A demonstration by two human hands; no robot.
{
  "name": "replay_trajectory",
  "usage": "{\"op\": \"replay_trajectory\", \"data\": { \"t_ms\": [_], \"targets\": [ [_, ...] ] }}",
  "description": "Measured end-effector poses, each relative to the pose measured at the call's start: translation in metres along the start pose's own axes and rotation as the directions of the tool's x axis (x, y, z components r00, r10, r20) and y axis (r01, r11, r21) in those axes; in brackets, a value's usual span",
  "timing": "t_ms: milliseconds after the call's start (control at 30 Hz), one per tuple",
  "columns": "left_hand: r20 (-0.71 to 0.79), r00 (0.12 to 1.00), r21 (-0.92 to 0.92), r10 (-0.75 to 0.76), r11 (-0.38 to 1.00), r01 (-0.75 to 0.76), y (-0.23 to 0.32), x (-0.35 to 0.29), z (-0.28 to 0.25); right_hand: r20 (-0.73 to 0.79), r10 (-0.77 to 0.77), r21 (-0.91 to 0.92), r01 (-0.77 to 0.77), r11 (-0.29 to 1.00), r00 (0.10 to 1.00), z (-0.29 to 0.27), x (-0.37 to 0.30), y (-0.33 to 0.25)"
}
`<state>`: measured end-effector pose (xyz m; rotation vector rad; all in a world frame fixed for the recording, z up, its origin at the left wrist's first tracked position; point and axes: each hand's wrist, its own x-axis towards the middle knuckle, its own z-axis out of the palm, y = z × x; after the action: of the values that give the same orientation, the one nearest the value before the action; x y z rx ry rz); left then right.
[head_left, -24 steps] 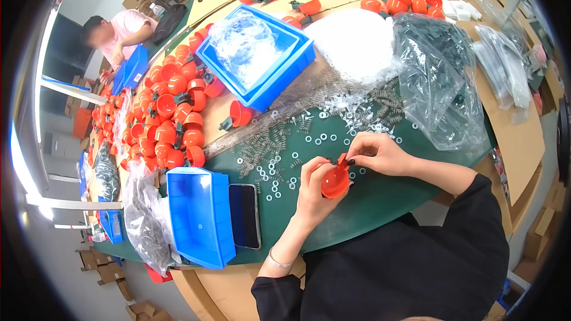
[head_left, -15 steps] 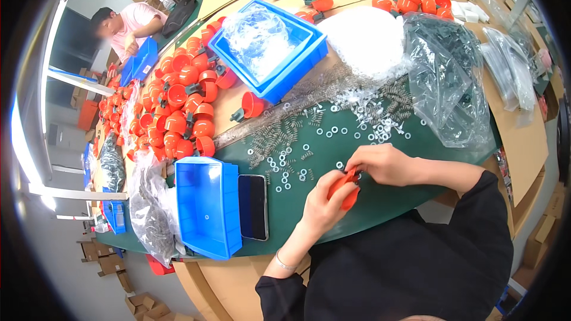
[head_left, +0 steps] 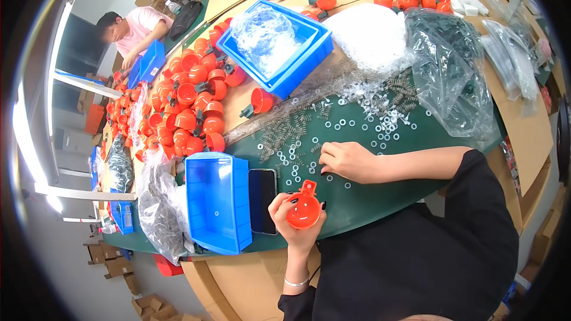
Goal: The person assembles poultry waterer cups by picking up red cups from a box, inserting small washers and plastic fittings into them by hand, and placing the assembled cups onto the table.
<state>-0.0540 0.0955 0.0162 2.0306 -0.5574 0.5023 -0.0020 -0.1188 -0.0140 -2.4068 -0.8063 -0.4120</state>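
Note:
My left hand [head_left: 295, 221] holds a small red plastic cup [head_left: 303, 211] with a short spout, mouth up, near the table's front edge. My right hand [head_left: 350, 160] rests palm down on the green mat [head_left: 380, 193], fingertips on the scattered small white washers [head_left: 357, 128]. Whether it pinches one I cannot tell. Small dark metal springs [head_left: 285, 134] lie strewn just beyond the washers.
An empty blue bin [head_left: 217, 202] and a black phone [head_left: 262, 200] lie left of my hands. A pile of red cups [head_left: 190, 107], a blue bin with a plastic bag [head_left: 273, 44], clear bags of dark parts [head_left: 452, 65] and another person [head_left: 134, 30] are farther back.
My hands have parted: the left drew the red cup back toward me, and the right moved onto the mat among the washers.

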Motion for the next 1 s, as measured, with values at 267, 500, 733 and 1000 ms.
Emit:
{"op": "replay_trajectory", "data": {
  "t_ms": [267,500,733,1000],
  "targets": [
    [0.146,0.987,-0.055,0.066,0.997,-0.059,0.014,0.031,0.038,-0.186,0.188,0.356,-0.112,0.928,0.964,-0.059,-0.019,0.004],
    [0.215,0.968,-0.121,0.132,0.987,-0.108,0.031,0.048,0.064,-0.272,0.118,0.286,-0.037,0.957,0.955,-0.090,-0.036,0.000],
    [0.260,0.954,-0.157,0.149,0.981,-0.111,0.036,0.052,0.087,-0.327,0.075,0.188,-0.013,0.982,0.942,-0.098,-0.053,0.009],
    [0.237,0.967,-0.305,0.092,0.952,-0.016,0.021,0.044,0.094,-0.482,0.262,0.026,-0.285,0.958,0.836,-0.150,-0.093,0.011]
  ]
}}
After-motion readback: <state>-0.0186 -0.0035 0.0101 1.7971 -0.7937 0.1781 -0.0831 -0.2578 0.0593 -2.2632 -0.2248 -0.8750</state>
